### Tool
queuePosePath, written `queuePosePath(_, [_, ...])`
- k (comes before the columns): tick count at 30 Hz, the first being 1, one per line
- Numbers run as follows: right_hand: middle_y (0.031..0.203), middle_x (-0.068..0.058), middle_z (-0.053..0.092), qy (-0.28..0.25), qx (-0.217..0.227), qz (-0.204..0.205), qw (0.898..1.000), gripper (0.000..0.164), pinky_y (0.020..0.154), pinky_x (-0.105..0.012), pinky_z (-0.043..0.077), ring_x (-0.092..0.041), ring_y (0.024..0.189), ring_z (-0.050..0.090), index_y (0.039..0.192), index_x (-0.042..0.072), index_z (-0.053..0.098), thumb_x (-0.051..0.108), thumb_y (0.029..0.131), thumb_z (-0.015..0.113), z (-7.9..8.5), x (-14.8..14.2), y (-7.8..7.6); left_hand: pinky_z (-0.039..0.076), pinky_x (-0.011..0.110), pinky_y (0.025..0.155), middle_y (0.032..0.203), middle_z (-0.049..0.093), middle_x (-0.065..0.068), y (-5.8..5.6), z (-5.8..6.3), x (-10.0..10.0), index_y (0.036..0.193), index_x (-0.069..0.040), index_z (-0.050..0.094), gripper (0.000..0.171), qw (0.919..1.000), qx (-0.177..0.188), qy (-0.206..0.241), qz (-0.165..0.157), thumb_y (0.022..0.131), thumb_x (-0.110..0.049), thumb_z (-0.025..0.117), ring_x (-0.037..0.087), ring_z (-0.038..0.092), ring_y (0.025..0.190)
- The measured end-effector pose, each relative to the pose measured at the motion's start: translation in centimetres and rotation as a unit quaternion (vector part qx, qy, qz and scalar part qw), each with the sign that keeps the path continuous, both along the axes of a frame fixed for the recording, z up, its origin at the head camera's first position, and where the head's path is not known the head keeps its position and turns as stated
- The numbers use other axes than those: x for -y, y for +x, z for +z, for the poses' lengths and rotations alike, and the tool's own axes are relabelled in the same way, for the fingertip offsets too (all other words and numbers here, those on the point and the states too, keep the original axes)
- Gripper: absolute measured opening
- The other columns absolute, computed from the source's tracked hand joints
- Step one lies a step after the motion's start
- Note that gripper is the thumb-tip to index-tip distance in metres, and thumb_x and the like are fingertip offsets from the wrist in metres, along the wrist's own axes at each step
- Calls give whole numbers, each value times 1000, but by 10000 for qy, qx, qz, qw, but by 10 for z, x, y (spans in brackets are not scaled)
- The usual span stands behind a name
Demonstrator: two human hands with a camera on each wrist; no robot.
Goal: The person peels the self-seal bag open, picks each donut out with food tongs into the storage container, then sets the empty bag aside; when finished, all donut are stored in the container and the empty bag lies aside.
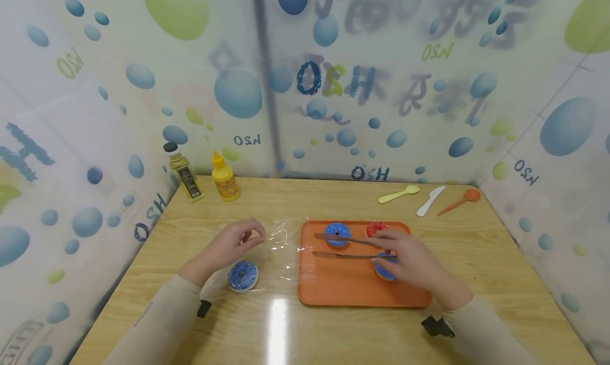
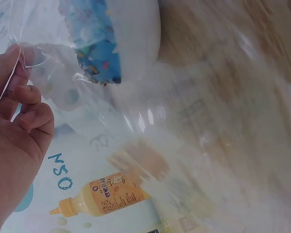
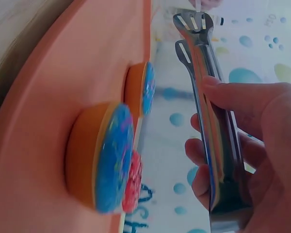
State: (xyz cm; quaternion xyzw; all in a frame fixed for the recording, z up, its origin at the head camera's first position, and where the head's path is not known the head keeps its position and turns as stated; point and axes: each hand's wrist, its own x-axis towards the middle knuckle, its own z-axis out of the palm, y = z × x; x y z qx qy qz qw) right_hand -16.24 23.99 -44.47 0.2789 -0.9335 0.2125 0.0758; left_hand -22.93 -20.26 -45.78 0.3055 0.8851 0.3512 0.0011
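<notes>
My left hand (image 1: 233, 246) pinches the edge of a clear plastic bag (image 1: 286, 251) between thumb and fingertips. A blue-iced, sprinkled donut (image 1: 250, 279) with a pale base shows through the film below that hand. My right hand (image 1: 416, 261) grips metal tongs (image 3: 214, 111), whose slotted tips point left over the tray, apart from each other with nothing between them. On the orange tray (image 1: 343, 291) lie a blue donut (image 1: 337, 228) at the back, a red donut (image 1: 376, 227) beside it, and another blue donut (image 1: 386, 273) partly hidden beneath my right hand.
At the back left stand a dark-capped bottle (image 1: 187, 178) and a yellow squeeze bottle (image 1: 225, 182). A pale yellow spoon (image 1: 397, 195), a white knife (image 1: 430, 202) and an orange spoon (image 1: 469, 196) lie at the back right. Patterned walls (image 1: 295, 126) enclose the wooden table (image 1: 352, 333).
</notes>
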Motion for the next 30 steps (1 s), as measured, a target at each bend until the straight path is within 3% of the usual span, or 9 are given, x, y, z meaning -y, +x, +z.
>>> queuePosePath(4, [123, 2, 68, 165, -47, 136, 9998, 43, 70, -25, 54, -8, 84, 64, 132, 24, 72, 27, 90, 83, 0, 21, -6, 45, 25, 65, 91, 63, -9, -1, 0, 2, 101, -16, 70, 4, 10000, 35, -45, 8, 100, -20, 70, 10, 50, 72])
queuePosePath(11, [126, 1, 68, 586, 40, 214, 9980, 45, 76, -31, 58, -16, 97, 69, 134, 23, 70, 31, 91, 80, -5, 47, -13, 45, 25, 65, 91, 63, -10, -2, -1, 2, 98, -23, 68, 7, 10000, 18, -37, 8, 100, -17, 70, 8, 50, 73])
queuePosePath(17, [126, 3, 67, 489, 323, 461, 9972, 45, 85, -34, 60, -13, 104, 68, 134, 23, 70, 31, 92, 80, -7, 69, -16, 46, 25, 65, 92, 64, -10, 1, 0, -1, 98, -25, 68, 9, 10000, 56, -6, -60, 99, -16, 70, 9, 50, 72])
queuePosePath(23, [122, 4, 66, 359, 312, 789, 9958, 44, 79, -28, 58, -10, 95, 63, 133, 24, 71, 28, 91, 82, -14, 87, -22, 45, 26, 64, 90, 64, -10, 0, 0, -4, 99, -23, 69, 7, 10000, -23, 13, -54, 100, -16, 69, 9, 50, 71])
queuePosePath(30, [120, 5, 65, 389, 465, 1064, 9925, 41, 81, -29, 57, -12, 98, 63, 132, 23, 71, 32, 93, 79, -18, 102, -28, 45, 25, 63, 89, 63, -10, 1, -2, -3, 99, -23, 68, 8, 9999, -12, 25, -118, 100, -15, 69, 8, 48, 70])
